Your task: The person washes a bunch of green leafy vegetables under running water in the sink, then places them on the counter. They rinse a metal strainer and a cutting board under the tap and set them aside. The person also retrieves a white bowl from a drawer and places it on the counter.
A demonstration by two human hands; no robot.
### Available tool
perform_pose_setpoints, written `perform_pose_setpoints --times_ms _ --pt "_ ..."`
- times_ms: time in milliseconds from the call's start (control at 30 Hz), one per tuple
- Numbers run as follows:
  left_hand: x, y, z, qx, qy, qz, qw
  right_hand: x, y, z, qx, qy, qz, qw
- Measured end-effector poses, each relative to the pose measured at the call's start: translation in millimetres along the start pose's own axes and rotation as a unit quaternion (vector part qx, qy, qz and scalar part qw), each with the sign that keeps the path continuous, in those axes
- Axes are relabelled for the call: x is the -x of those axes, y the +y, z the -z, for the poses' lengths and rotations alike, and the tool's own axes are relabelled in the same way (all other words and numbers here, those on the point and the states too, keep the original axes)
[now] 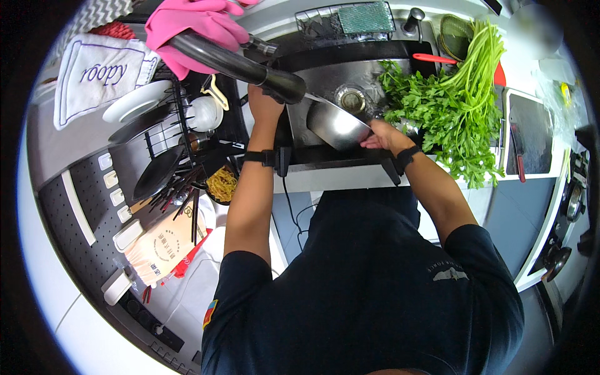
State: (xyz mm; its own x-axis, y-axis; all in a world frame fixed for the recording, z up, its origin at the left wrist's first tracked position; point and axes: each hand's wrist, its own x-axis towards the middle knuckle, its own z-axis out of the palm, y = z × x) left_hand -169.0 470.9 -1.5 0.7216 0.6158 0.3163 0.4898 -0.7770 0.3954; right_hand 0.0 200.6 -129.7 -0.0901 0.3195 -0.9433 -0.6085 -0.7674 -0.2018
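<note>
My right hand (pixel 383 135) grips the right-hand edge of a stainless steel bowl (pixel 335 126). The bowl is tilted over the dark sink (pixel 300 133), below the end of a black faucet spout (pixel 239 63). My left hand (pixel 266 104) is at the sink's left side, behind the spout, which covers its fingers; what it touches cannot be seen. A round drain strainer (pixel 351 100) shows in the basin beyond the bowl. Close to my right hand, a large bunch of leafy green celery or parsley (pixel 450 108) lies across the sink's right side.
Pink rubber gloves (pixel 197 33) drape over the faucet. At left are a dish rack (pixel 180 117) with plates, a white cloth (pixel 103 77) and chopsticks (pixel 187 187). A red-handled knife (pixel 518 154) rests on a cutting board (pixel 529 133) at right. A wire sponge basket (pixel 318 26) stands behind the sink.
</note>
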Motion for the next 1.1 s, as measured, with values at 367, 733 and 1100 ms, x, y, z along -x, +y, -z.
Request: perform_pose_setpoints --times_ms 367,733,1100 --pt "-45 -52 0 0.120 0.054 0.232 0.964 46 11 3 -0.002 0.077 0.094 0.993" --pt "73 -5 -28 0.068 -0.259 0.400 0.877 75 20 -27 0.178 0.288 0.431 0.836" --pt "101 -19 -31 0.214 -0.096 0.204 0.951 103 0 -37 0.377 0.369 0.619 0.583"
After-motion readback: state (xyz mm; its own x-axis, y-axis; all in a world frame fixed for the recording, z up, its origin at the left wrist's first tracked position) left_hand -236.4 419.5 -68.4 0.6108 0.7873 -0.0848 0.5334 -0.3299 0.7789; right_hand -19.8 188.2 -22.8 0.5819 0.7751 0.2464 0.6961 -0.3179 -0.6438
